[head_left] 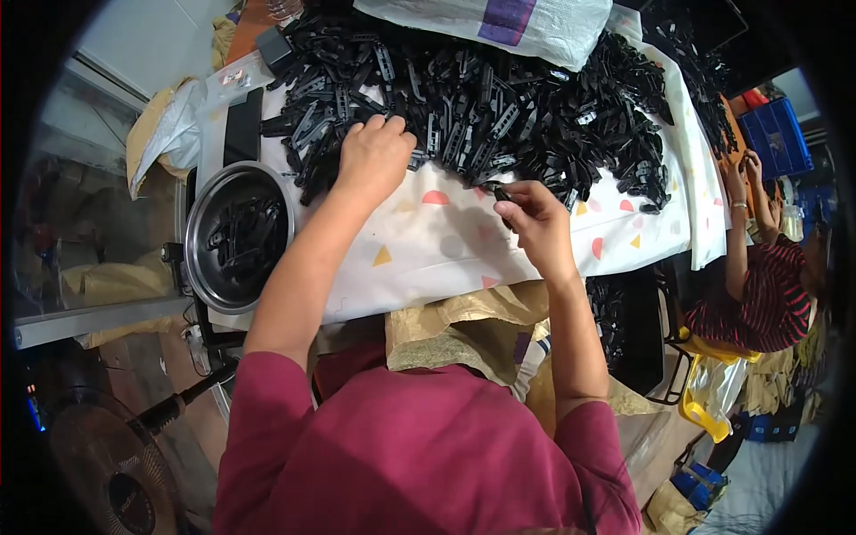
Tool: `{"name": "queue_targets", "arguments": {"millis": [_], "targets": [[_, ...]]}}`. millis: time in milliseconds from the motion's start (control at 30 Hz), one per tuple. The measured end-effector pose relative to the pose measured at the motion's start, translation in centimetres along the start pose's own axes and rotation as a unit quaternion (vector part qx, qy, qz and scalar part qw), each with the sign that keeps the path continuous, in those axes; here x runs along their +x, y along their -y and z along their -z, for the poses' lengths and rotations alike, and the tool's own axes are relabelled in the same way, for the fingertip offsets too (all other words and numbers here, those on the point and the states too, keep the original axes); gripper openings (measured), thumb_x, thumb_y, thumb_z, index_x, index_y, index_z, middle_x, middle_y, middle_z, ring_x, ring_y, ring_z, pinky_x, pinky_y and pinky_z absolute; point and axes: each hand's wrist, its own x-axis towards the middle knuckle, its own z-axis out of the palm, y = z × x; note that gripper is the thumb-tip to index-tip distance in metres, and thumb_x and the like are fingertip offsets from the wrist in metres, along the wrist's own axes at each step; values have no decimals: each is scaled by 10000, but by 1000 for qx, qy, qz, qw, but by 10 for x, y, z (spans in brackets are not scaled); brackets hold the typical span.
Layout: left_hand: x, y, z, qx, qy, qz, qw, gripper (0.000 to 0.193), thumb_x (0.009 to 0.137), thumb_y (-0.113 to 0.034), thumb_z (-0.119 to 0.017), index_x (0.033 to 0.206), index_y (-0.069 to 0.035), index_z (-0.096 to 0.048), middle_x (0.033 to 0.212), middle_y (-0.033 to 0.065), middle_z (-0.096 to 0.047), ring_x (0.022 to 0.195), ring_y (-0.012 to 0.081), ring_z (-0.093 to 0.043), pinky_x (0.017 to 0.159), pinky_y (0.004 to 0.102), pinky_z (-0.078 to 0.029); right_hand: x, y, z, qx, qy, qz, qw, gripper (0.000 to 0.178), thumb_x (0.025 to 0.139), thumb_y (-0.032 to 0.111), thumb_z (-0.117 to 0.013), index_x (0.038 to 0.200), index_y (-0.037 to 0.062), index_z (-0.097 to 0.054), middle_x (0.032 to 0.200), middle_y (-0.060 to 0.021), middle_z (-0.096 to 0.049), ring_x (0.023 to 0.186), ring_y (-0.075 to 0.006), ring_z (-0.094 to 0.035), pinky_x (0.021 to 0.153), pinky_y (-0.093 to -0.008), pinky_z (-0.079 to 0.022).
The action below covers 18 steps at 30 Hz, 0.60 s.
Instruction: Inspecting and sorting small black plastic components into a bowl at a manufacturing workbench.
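Note:
A wide heap of small, long black plastic parts (pixel 495 116) covers the far half of the table. At the heap's near left edge is my left hand (pixel 374 159), its fingers curled down among the parts. Its fingertips are hidden, so what they grip does not show. My right hand (pixel 537 223) pinches a small black plastic part (pixel 503 198) between thumb and fingers, over the patterned white cloth (pixel 383 281) just in front of the heap. Left of my left forearm stands a round metal bowl (pixel 198 276) with several black parts inside.
A dark flat slab (pixel 242 125) lies behind the bowl. A white woven sack (pixel 544 31) rests across the heap's far side. On the floor at lower left stands a fan (pixel 116 464). At the right sits another person in a striped shirt (pixel 753 294), near a blue crate (pixel 776 134).

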Motion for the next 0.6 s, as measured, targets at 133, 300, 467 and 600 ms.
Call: {"name": "queue_targets", "arguments": {"millis": [133,300,467,600], "targets": [[-2,-7,15,-123,18,79,989,74,692,-108,-604,760,-82,-617,854,56,-600,785,256,-587,675,390,-477,-8,5,0,351,30,-124,928,138,853,80,-598,972,22,-557,724,-35,-576,520,-89,-518,391,-185,-402],[-16,-37,30,-645,-13,282,710,373,717,-46,-690,1059,-59,-543,810,38,-579,623,131,-568,561,237,-463,-17,18,-12,535,33,-146,831,116,868,79,-574,962,32,-526,796,-112,-613,618,-185,-635,465,-233,-524],[-27,-70,46,-820,-54,292,490,291,811,-183,-681,1020,-26,-553,850,-7,-539,764,68,-509,703,201,-423,-40,44,-37,552,44,-67,830,171,831,71,-627,895,27,-474,740,-170,-617,585,-256,-647,475,-313,-551],[-30,-81,68,-858,-102,235,445,209,859,-201,-620,923,-38,-506,786,70,-608,675,118,-584,620,233,-479,-47,56,-42,567,3,-6,824,188,847,34,-589,960,34,-439,819,-205,-624,631,-266,-651,532,-322,-566]]}}
